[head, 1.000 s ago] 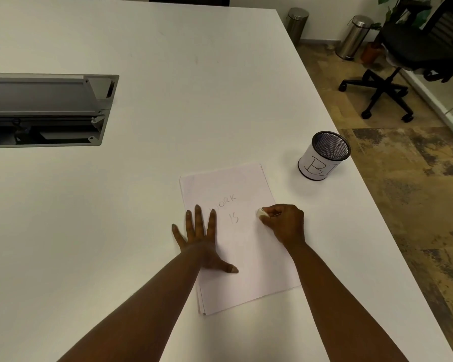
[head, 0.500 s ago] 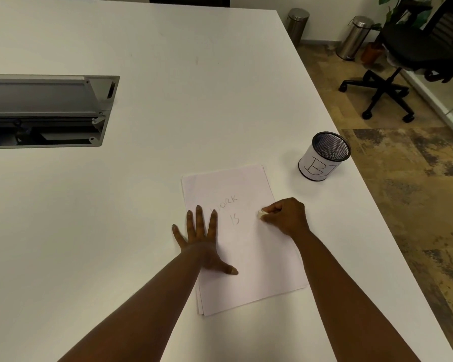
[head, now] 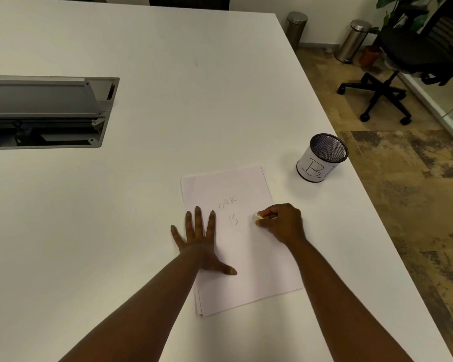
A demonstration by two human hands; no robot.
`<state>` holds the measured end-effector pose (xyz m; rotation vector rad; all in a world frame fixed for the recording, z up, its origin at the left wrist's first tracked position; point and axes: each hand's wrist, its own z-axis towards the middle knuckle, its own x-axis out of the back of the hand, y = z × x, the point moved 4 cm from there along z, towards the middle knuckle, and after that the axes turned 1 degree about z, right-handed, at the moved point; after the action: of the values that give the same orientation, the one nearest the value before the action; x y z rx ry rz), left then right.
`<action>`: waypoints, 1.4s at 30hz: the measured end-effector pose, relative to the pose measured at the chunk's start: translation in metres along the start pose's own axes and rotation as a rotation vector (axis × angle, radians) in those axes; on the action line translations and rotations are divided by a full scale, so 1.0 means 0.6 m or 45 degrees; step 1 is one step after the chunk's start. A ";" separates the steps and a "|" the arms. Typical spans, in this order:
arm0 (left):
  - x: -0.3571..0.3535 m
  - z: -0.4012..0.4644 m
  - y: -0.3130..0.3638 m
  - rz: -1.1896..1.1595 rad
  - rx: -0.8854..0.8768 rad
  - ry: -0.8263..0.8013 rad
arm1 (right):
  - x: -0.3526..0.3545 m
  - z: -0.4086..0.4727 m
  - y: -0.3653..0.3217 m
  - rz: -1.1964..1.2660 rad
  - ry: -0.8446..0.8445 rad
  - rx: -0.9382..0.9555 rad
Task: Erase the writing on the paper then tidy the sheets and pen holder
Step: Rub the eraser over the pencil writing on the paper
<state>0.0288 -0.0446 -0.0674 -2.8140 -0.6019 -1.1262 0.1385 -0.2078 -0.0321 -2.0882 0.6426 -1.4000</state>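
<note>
The right hand [head: 283,224] pinches a small white eraser [head: 257,217] in a clenched grip between thumb and fingertips, its tip resting on the top sheet just right of the letters "IS". The left hand [head: 202,241] lies flat and released, fingers spread, pressing on the left part of the paper [head: 246,257], with the thumb pointing across the sheet toward the right. The writing [head: 228,210] is faint pencil: "ORK" on the upper line, with the letter before it nearly gone, and "IS" below it. The paper is a small stack of sheets, slightly uneven at the left and bottom edges, lying near the right edge of the white table [head: 115,231]. A round mesh pen holder [head: 322,158] with a white label stands upright beyond the stack's far right corner, apart from it. An open grey cable hatch [head: 47,111] is set into the table at far left. An office chair [head: 408,61] and two metal bins [head: 352,40] stand on the floor beyond.
</note>
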 end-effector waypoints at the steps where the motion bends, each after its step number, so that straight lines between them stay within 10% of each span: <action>1: -0.001 0.000 0.000 -0.002 -0.005 0.008 | -0.008 -0.009 -0.001 0.041 0.023 0.018; 16: 0.002 -0.003 -0.003 -0.254 -0.079 0.359 | -0.024 -0.051 0.012 0.035 0.078 0.054; 42: 0.010 0.024 0.005 -0.112 -0.006 0.159 | -0.060 -0.015 -0.026 0.012 -0.275 0.013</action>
<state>0.0431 -0.0427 -0.0737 -2.7196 -0.7183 -1.3089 0.1191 -0.1746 -0.0431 -2.1864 0.5545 -1.1493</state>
